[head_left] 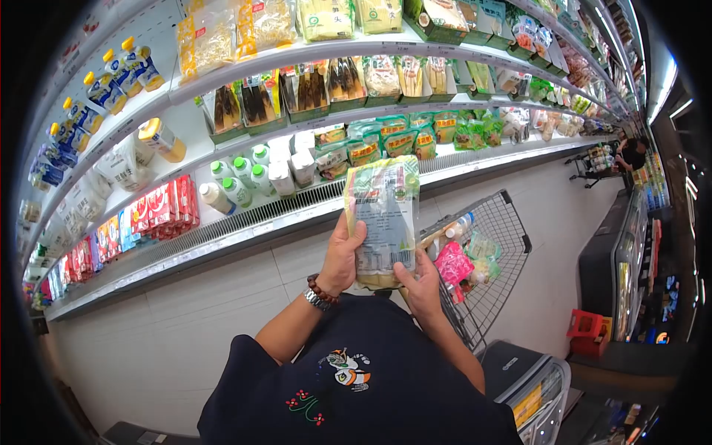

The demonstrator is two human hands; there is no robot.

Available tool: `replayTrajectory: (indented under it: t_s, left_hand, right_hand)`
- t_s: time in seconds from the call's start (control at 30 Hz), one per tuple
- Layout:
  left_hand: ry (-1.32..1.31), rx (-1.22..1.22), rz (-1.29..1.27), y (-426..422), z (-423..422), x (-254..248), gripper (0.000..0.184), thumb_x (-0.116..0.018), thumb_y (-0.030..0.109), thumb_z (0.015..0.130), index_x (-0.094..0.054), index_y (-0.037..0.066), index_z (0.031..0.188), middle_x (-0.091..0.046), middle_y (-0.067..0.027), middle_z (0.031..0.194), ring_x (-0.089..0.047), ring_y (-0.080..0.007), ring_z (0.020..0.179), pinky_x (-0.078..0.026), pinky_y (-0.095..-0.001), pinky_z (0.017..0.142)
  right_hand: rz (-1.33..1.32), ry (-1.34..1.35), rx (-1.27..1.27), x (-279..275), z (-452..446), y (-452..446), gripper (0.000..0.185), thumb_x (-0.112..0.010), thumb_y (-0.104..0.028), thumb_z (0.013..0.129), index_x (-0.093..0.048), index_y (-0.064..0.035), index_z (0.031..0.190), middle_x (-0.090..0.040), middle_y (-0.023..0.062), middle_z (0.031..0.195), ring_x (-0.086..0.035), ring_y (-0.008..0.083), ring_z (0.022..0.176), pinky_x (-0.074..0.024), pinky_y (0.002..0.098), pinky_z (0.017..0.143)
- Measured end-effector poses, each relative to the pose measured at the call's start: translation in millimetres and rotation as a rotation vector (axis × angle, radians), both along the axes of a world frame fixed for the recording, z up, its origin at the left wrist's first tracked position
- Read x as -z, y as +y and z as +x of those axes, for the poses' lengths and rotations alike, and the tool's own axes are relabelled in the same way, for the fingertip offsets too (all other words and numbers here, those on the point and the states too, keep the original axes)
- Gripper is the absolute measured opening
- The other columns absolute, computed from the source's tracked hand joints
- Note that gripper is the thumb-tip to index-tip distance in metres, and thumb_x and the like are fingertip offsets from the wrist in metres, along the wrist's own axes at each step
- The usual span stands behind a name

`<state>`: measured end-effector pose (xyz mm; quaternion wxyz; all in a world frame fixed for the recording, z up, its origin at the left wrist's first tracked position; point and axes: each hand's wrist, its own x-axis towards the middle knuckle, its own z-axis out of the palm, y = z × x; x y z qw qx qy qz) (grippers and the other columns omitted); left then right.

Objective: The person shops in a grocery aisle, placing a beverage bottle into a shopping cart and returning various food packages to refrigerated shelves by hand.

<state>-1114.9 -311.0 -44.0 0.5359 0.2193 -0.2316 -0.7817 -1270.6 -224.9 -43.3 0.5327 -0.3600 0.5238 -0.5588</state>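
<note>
Packet (385, 230): likely light, pliable, slick; best held by side edges; left hand (341, 256), right hand (423, 286) part-curled, both gripping it

Nothing readable tbh: print (368, 196) on the pack (386, 226) between the hands (343, 256) is blurry, same with shelf packs (364, 153) beyond.

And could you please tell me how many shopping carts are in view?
2: the near cart beside the right hand, the far cart at upper right beside another person; others may be hidden.
</note>
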Motion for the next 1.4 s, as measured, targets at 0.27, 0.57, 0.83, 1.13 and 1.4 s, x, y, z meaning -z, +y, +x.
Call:
replayTrajectory:
  t_s: [0.27, 0.57, 0.83, 1.13, 1.4]
  left_hand:
    - [0.032, -0.045, 0.107, -19, 11, 14, 0.026, -0.051, 0.015, 0.104, -0.056, 0.005, 0.128, -0.067, -0.0049, 0.117, -0.064, -0.011, 0.103, -0.053, -0.0279, 0.089]
    - [-0.001, -0.118, 0.139, -29, 17, 27, 0.023, -0.053, 0.015, 0.104, -0.062, 0.001, 0.119, -0.069, -0.0055, 0.112, -0.065, -0.0102, 0.099, -0.053, -0.0262, 0.087]
    - [0.027, -0.049, 0.139, -35, 21, 31, 0.026, -0.056, 0.016, 0.102, -0.061, -0.001, 0.121, -0.069, -0.0067, 0.112, -0.065, -0.0108, 0.099, -0.054, -0.0268, 0.084]
    - [-0.075, 0.114, 0.206, -41, 24, 38, 0.033, -0.069, 0.017, 0.096, -0.062, 0.0, 0.124, -0.068, -0.0048, 0.118, -0.062, -0.0109, 0.105, -0.049, -0.0283, 0.093]
    - [0.02, 0.096, 0.256, -40, 29, 34, 0.027, -0.067, 0.009, 0.094, -0.063, 0.002, 0.12, -0.069, -0.0056, 0.112, -0.065, -0.0138, 0.101, -0.052, -0.0312, 0.092]
  right_hand:
    - [0.084, -0.181, -0.021, 1, 3, 0, 0.046, -0.067, -0.01, 0.095, -0.049, 0.0062, 0.134, -0.059, 0.0117, 0.128, -0.054, 0.0164, 0.119, -0.0426, 0.0315, 0.103]
    - [0.102, -0.166, -0.062, 3, -1, -5, 0.047, -0.068, -0.011, 0.094, -0.049, 0.0053, 0.134, -0.058, 0.0113, 0.129, -0.053, 0.0158, 0.12, -0.0424, 0.0317, 0.103]
    - [0.104, -0.163, -0.028, 6, 0, -6, 0.046, -0.069, -0.008, 0.092, -0.05, 0.0039, 0.133, -0.059, 0.0101, 0.127, -0.055, 0.0171, 0.119, -0.0416, 0.0325, 0.104]
    - [0.123, -0.103, -0.078, 21, -3, -3, 0.042, -0.068, -0.008, 0.094, -0.052, 0.004, 0.13, -0.059, 0.0105, 0.126, -0.055, 0.016, 0.118, -0.0425, 0.0318, 0.103]
    - [0.114, -0.063, -0.109, 18, -2, -3, 0.044, -0.068, -0.008, 0.093, -0.051, 0.0056, 0.131, -0.06, 0.011, 0.126, -0.055, 0.0168, 0.118, -0.0417, 0.0316, 0.103]
